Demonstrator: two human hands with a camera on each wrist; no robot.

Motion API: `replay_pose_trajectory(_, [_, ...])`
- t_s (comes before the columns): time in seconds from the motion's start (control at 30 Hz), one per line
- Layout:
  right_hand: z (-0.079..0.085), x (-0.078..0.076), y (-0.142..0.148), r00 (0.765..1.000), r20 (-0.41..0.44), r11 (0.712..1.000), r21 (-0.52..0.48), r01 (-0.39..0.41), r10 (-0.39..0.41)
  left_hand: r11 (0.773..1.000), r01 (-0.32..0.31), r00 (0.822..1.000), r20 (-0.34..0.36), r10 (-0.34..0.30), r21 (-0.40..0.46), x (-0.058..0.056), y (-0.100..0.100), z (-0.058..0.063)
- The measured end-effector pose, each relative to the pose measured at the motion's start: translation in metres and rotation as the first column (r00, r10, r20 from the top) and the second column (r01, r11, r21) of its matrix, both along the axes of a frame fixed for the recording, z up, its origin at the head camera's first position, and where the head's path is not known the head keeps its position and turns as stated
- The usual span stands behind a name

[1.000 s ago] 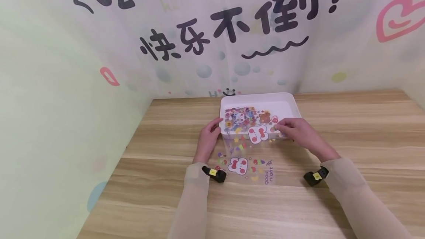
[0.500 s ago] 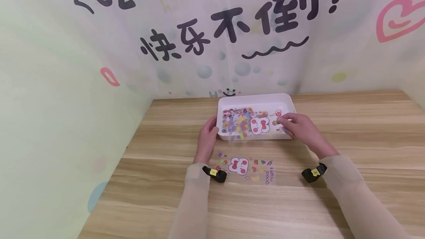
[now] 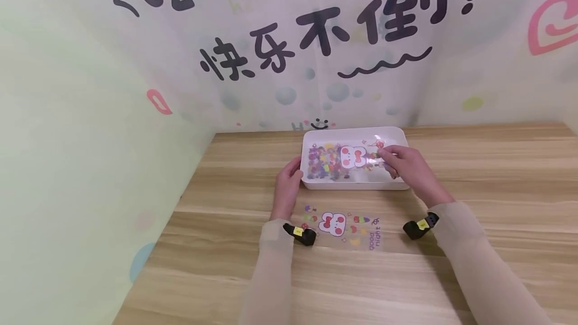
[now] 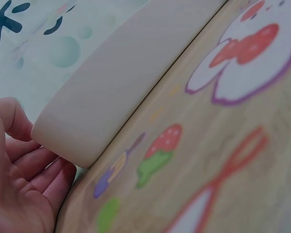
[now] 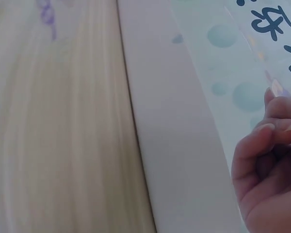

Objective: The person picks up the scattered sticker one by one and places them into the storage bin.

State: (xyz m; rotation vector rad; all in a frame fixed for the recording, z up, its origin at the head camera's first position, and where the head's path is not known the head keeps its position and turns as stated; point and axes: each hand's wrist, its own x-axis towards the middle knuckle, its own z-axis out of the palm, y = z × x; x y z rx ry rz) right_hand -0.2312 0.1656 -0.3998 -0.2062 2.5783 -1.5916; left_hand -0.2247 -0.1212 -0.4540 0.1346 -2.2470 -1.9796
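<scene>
A white tray (image 3: 354, 186) stands at the far side of the wooden table. My left hand (image 3: 287, 188) grips its left end, and in the left wrist view the thumb and fingers meet the tray's corner (image 4: 82, 150). Between thumb and fingers my right hand (image 3: 410, 167) pinches the right edge of a clear plastic sheet (image 3: 353, 157) printed with a white rabbit. That sheet hangs over the tray's interior and overlaps a pile of colourful printed pieces (image 3: 316, 167) at its left. In the right wrist view the fingers (image 5: 259, 150) are curled above the tray wall.
Another clear sheet (image 3: 332, 224) with a rabbit and "good night" print lies on the table (image 3: 361, 285) in front of the tray, between the forearms. A printed wall hanging (image 3: 271, 99) rises behind the table's back edge.
My right hand has moved the rabbit sheet away from me, from across the tray's front wall to over its interior. The left hand stays at the tray's left end. The view has shifted slightly.
</scene>
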Motion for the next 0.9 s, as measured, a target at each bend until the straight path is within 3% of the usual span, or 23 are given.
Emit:
replay_pose_trajectory(0.4, [-0.006, -0.012, -0.012, 0.992, 0.108, 0.976, -0.2, 0.084, -0.063, 0.999, 0.029, 0.999, 0.044, -0.031, 0.042, -0.002, -0.002, -0.001])
replay_pose_trajectory(0.6, [-0.007, -0.016, -0.017, 0.992, 0.102, 0.97, -0.224, 0.092, -0.07, 0.996, 0.061, 0.997, 0.039, -0.063, 0.07, -0.001, -0.004, 0.002])
replay_pose_trajectory(0.9, [-0.012, -0.019, -0.017, 0.993, 0.105, 0.968, -0.237, 0.08, -0.056, 0.991, 0.127, 0.991, 0.044, -0.128, 0.03, -0.003, -0.005, 0.004])
